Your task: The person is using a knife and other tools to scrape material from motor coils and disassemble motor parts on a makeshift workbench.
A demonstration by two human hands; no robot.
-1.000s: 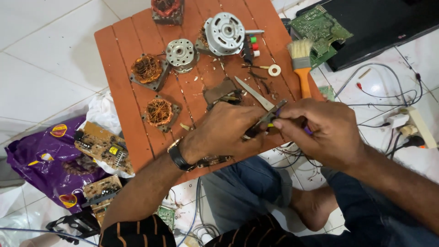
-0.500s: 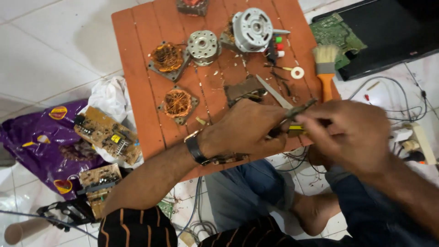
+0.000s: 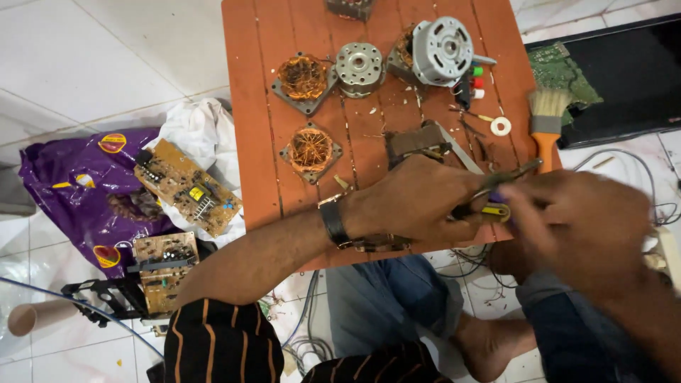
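A person sits on a white tiled floor [image 3: 106, 50] with an orange slatted wooden surface [image 3: 262, 142] over their lap, seen from above. At the surface's near edge, toward its right corner, both hands meet. The left hand [image 3: 415, 198], with a dark watch [image 3: 332, 221] on its wrist, has its fingers curled around a small part that is hidden inside the grip. The right hand [image 3: 574, 223] is blurred; its fingers are closed around the handles of grey pliers [image 3: 500, 186], whose tip points toward the right edge. Whether the pliers touch the hidden part cannot be told.

A black flat panel [image 3: 624, 78] with a green circuit board [image 3: 560, 71] lies on the floor just past the surface's right edge. A purple bag [image 3: 71, 191] and white cloth [image 3: 198, 135] lie on the floor off the left edge, with two brown circuit boards [image 3: 186, 186] on and beside them.

Near the far edge stands a grey electric motor [image 3: 436, 50], with a smaller round metal cap [image 3: 358, 65] beside it. Two square plates wound with copper wire [image 3: 303, 78] sit toward the middle of the surface, one nearer than the other. A paintbrush [image 3: 546, 124] with an orange handle lies along the right edge, a small white ring [image 3: 501, 126] just beside it.
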